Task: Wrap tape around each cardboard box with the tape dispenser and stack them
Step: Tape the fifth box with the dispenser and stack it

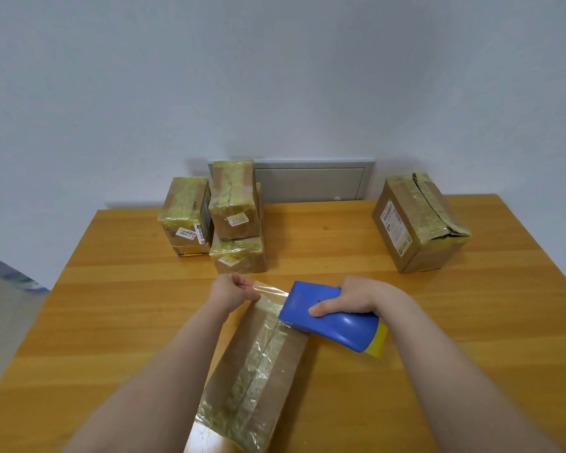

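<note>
Left hand [231, 293] pinches the tape end [266, 290], right hand [352, 300] grips the tape dispenser [321, 322]. Any slack — it'll stick to itself.

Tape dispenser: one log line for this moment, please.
left hand pinches tape | right hand grips tape dispenser | both over box far end

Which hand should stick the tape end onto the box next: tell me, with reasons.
Left. The left hand already pinches the free tape end at the box's far edge; the right hand is full, gripping the dispenser.
</note>
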